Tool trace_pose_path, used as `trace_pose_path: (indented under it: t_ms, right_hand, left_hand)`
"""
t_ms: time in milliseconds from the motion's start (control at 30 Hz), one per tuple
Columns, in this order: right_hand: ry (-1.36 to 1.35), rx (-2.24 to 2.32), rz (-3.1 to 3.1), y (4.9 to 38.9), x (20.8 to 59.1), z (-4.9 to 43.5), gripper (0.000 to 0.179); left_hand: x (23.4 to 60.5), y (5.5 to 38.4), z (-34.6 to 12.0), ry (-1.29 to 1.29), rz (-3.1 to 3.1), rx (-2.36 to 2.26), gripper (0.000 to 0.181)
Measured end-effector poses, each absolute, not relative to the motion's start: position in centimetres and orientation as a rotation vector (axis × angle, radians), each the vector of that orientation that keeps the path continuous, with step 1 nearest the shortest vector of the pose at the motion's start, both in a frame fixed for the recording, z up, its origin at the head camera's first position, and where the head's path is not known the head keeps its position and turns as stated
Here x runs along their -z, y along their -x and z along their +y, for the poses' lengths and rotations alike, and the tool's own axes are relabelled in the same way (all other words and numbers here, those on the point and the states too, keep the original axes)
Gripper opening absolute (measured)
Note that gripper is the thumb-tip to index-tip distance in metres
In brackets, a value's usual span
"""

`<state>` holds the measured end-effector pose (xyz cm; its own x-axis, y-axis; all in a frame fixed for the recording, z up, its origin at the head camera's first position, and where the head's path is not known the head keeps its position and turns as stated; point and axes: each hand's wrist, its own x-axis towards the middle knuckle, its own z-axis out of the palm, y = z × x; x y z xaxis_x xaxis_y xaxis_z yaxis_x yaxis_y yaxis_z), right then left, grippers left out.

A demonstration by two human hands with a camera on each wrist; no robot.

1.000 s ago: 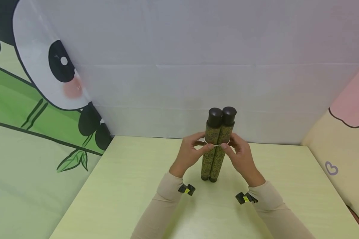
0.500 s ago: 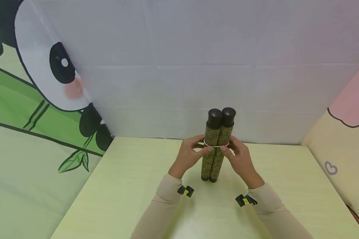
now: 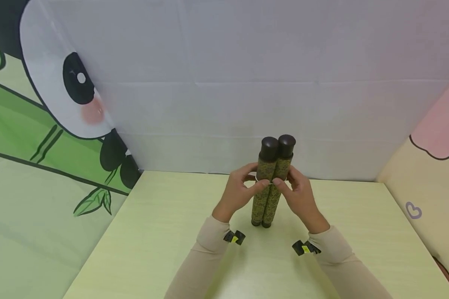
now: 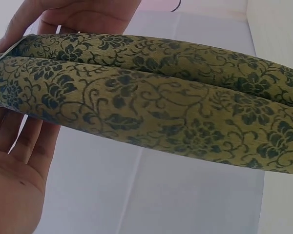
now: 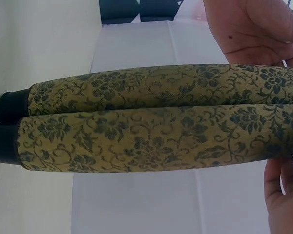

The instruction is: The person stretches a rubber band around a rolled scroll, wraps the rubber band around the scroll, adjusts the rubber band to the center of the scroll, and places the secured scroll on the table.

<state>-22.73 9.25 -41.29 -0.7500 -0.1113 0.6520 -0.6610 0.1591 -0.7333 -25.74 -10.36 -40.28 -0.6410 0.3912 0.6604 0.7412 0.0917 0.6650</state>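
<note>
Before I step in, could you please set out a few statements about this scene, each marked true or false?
1. Two patterned rolls are side by side, touching. True.
2. The rolls lie flat. False: they are held roughly upright.
3. Their upper ends are bright red. False: dark caps top both.
4. The left hand and right hand hold the pair from opposite sides. True.
5. The band crosses only one roll. False: the pale band spans both.

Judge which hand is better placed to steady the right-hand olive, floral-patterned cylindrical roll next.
Probably the right hand: its thumb crosses the front of the right-hand roll and its fingers reach behind that roll's outer side. The left hand sits at the matching left-hand roll.
</note>
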Motion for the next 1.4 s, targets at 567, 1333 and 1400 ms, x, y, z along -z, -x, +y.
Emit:
trace_pose_path:
  t_ms: [567, 1333, 1400]
  right_hand:
    - [-0.7, -1.61, -1.99, 22.9, 42.0, 9.2, 0.035]
    - [-0.677, -1.58, -2.093, 23.3, 41.3, 9.9, 0.034]
    - [-0.677, -1.553, -2.1, 23.4, 41.5, 9.9, 0.032]
  left_hand:
    - [41.1, 26.1, -10.0, 1.078, -2.097, 1.595, 0.072]
    - [40.4, 26.0, -9.5, 1.048, -2.143, 1.514, 0.068]
    - [40.5, 26.1, -9.5, 1.045, -2.152, 1.525, 0.069]
